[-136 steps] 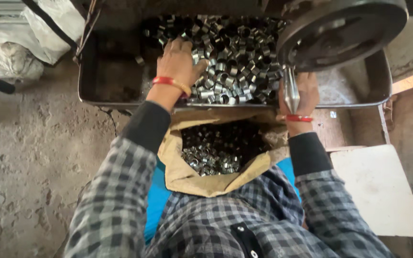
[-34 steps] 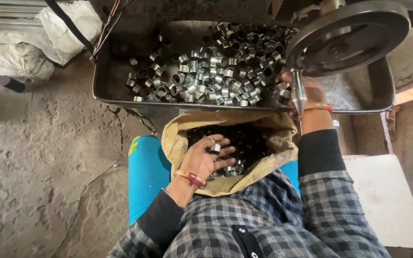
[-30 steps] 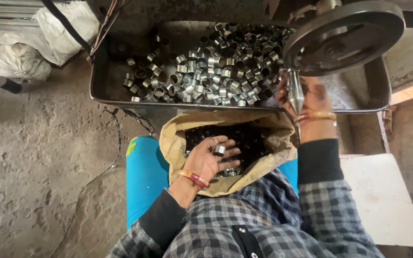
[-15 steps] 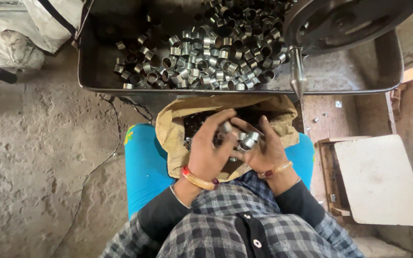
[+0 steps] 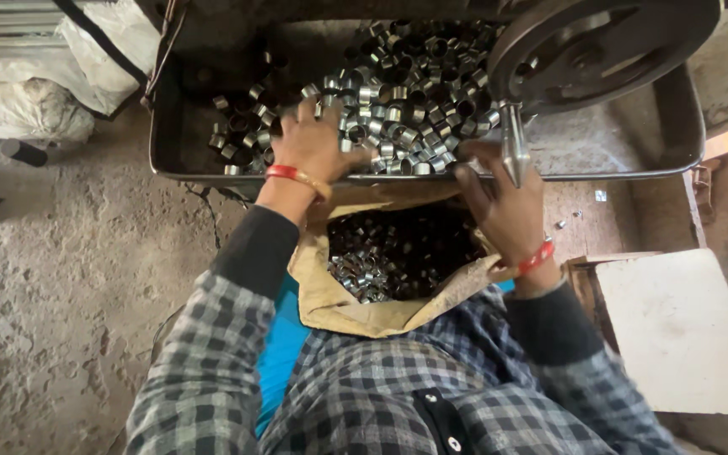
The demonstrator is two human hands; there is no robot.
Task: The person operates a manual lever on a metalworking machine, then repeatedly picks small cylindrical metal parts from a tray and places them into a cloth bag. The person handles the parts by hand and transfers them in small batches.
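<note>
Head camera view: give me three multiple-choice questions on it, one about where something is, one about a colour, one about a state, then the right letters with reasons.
1. Where does the left hand rest?
A. on the short shiny metal rings in the dark metal tray
B. on the white board
C. on the floor

2. What colour are the bands on both wrists?
A. green
B. red
C. white

3. In what state is the brown paper sack on the lap?
A. tied shut
B. empty
C. open, with rings inside

Answers:
1 A, its fingers spread over the heap in the tray.
2 B, a red band shows at each wrist.
3 C, its mouth gapes beside the right hand and rings fill it.
</note>
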